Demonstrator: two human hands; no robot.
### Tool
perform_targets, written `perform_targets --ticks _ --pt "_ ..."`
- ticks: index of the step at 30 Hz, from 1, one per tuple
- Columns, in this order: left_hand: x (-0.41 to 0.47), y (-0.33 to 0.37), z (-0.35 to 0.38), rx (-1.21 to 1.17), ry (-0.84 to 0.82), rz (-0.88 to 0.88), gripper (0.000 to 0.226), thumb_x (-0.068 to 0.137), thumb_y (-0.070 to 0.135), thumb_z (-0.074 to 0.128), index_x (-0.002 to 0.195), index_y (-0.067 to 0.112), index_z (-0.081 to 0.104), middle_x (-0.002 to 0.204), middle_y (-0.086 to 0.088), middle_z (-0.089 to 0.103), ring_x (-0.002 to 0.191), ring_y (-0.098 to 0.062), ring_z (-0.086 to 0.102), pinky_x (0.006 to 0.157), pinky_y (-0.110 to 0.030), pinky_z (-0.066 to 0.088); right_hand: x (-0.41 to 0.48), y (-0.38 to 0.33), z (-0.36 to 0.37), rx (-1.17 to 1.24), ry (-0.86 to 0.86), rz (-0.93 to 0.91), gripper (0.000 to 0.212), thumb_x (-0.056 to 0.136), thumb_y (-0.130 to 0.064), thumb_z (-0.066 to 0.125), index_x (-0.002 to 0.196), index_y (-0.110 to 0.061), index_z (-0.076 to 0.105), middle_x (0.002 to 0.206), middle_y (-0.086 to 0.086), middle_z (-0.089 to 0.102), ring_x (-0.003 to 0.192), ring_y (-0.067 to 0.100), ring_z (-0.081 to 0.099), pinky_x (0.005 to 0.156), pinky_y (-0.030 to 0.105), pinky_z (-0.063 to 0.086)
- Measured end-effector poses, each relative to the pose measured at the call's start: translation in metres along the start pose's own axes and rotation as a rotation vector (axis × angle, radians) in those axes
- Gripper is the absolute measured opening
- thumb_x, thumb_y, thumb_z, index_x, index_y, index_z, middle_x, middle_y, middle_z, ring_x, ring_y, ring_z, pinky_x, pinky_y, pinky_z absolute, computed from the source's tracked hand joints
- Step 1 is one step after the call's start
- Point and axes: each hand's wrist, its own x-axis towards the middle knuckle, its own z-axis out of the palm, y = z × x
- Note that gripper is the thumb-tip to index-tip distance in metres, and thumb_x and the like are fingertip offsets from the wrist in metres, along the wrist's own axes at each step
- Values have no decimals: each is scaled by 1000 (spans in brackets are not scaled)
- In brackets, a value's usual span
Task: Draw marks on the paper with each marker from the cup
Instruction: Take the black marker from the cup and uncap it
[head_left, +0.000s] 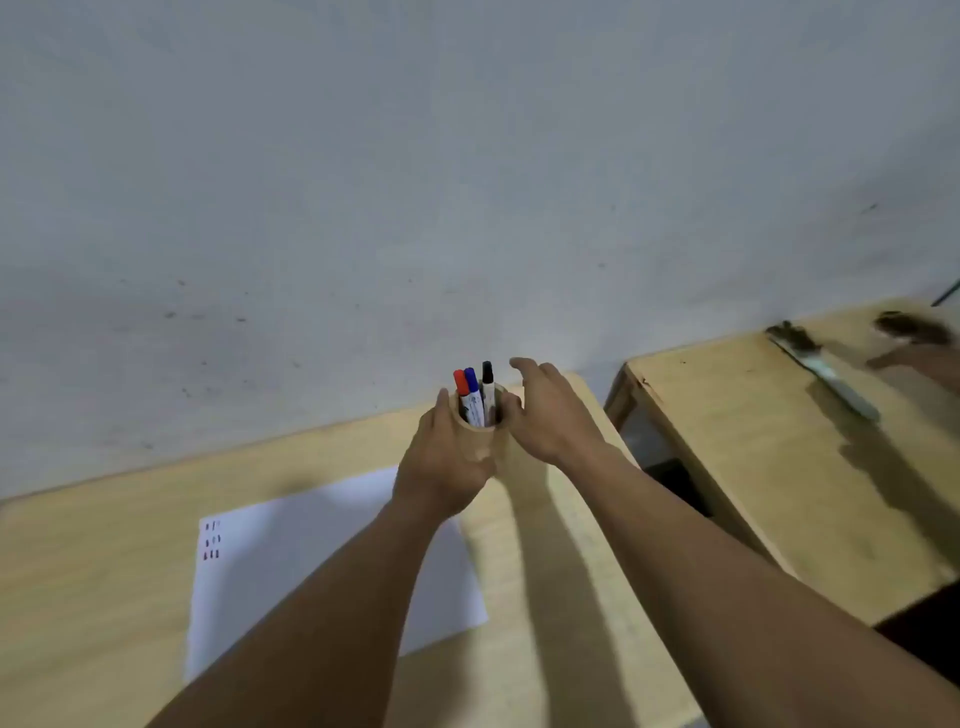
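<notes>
While the left hand (447, 457) wraps the cup (480, 426) of markers (472, 397), the right hand (550, 415) hovers spread just beside it.

The table (104, 571) looks like pale wood with a smooth, matt face, and the cup (480, 434) seems to be tan wood or cardboard, also matt. The paper (311, 561) is a flat, dull white sheet, while the markers (474, 397) have smooth plastic barrels and caps with a slight sheen. The wall (467, 182) behind is matt, faintly speckled plaster.
</notes>
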Motion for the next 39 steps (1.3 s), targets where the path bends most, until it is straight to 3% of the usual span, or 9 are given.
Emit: perform_targets --ticks 3,9,13,17,23,30,34,36,39 --pt "5 -9 11 -95 27 13 78 59 40 79 129 30 46 111 9 63 103 -17 61 86 -40 54 13 9 12 -5 -21 7 49 108 -28 45 155 -13 41 148 17 48 135 32 48 103 39 41" --pt "3 -11 13 -216 120 36 61 79 20 78 132 26 50 112 9 67 99 -13 61 78 -17 44 28 11 28 54 -5 -5 37 106 -23 46 140 -19 61 123 15 58 105 29 61 82 34 45" --pt "5 -9 11 -215 106 41 61 77 18 79 131 22 51 111 6 69 96 -14 63 81 -25 49 30 16 33 74 52 -1 34 105 -26 49 135 -26 67 113 11 57 103 26 60 76 32 42" --pt "7 -8 14 -270 84 22 61 75 18 78 128 31 51 106 13 69 97 -13 64 83 -28 53 30 16 34 77 119 0 32 104 -29 54 130 -24 71 109 6 50 108 23 56 77 29 39" --pt "10 -7 15 -267 88 18 58 76 13 78 126 28 53 104 12 68 93 -12 65 83 -32 55 32 10 37 185 199 8 25 99 -26 60 120 -16 72 118 9 57 116 25 55 80 29 42" --pt "10 -10 14 -249 79 46 64 76 15 80 132 26 51 109 13 67 98 -12 63 84 -25 50 34 12 35 211 220 -18 23 99 -28 62 116 -13 67 107 -4 54 114 22 55 80 27 38" --pt "12 -12 14 -237 89 75 66 76 19 80 135 26 49 116 14 66 105 -11 60 86 -21 46 38 18 35 224 253 -55 18 97 -29 63 106 -16 67 102 -4 62 108 21 57 76 28 37" --pt "10 -12 15 -251 102 85 65 77 20 80 134 28 49 116 15 65 102 -5 60 82 -13 42 40 20 36 225 282 -81 14 95 -29 63 100 -17 66 99 -4 66 104 22 58 74 29 38" --pt "7 -15 17 -278 111 99 62 79 22 80 130 37 49 113 23 63 100 8 58 81 -12 43 38 19 36 228 322 -115 12 94 -29 64 97 -17 65 97 -5 66 102 22 59 73 30 38"
